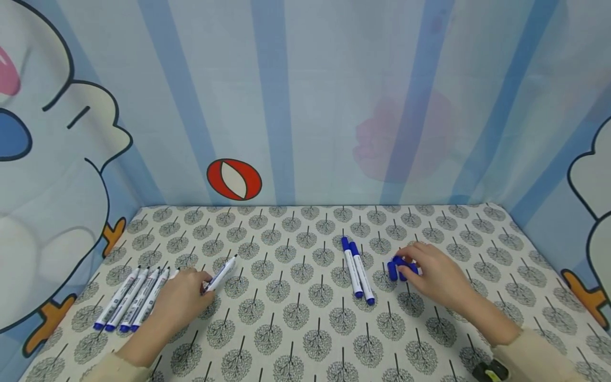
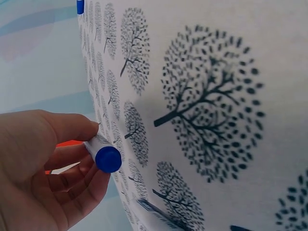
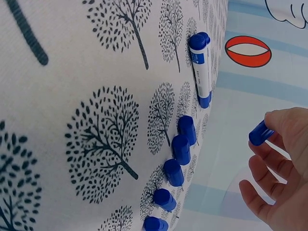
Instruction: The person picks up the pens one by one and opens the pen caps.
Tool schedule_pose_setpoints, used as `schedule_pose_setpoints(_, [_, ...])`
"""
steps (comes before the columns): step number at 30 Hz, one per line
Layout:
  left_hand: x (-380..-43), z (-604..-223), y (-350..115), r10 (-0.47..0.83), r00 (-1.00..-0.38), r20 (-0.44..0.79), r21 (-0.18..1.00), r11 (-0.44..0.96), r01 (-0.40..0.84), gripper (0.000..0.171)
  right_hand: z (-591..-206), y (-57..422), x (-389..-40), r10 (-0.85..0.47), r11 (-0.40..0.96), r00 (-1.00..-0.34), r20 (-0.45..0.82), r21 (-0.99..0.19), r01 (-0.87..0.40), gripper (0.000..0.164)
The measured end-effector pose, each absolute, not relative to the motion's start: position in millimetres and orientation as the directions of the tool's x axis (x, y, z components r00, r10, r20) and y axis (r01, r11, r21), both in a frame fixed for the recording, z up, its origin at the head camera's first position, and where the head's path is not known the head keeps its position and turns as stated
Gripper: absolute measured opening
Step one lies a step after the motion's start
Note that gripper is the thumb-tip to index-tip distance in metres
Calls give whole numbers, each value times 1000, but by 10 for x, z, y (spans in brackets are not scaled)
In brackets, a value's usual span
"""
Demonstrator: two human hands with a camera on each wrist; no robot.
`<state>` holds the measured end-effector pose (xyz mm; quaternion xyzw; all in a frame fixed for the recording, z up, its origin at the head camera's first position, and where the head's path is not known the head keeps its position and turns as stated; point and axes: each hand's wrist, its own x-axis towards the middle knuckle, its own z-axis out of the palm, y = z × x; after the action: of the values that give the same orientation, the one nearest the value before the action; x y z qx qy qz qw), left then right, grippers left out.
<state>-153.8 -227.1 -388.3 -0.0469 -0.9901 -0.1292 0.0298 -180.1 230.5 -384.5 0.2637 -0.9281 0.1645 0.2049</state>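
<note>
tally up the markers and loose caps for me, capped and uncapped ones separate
Capped markers: 2
Uncapped markers: 6 (1 in the left hand, 5 lying, one of them mostly hidden)
Loose blue caps: 6 (1 in the right hand, 5 on the cloth)
Total: 14

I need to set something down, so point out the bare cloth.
A broad patch of cloth lies between the held marker and the two capped markers, continuing toward the wearer. Another strip borders the backdrop, behind the markers. Crowded: left, the marker row beside the left hand; right, the loose caps by the right hand.
</note>
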Motion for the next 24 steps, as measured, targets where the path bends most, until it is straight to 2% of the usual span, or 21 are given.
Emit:
schedule_pose_setpoints(7, [-1524,-3940,-2315,65,-995,71,261,962,82,30,-3845,2329,-1787,-400,819,-800,446,-218,-531,24])
schedule_pose_setpoints(16, [-1466,-3963,-2426,14,-1000,19,272,962,19,32,-3862,2387,-1810,-430,802,-746,508,-165,-574,26])
schedule_pose_setpoints(24, [-1423,-3960,-2502,0,-1000,-7,248,969,-1,30,-3881,2423,-1815,-433,792,-741,513,-176,-585,24])
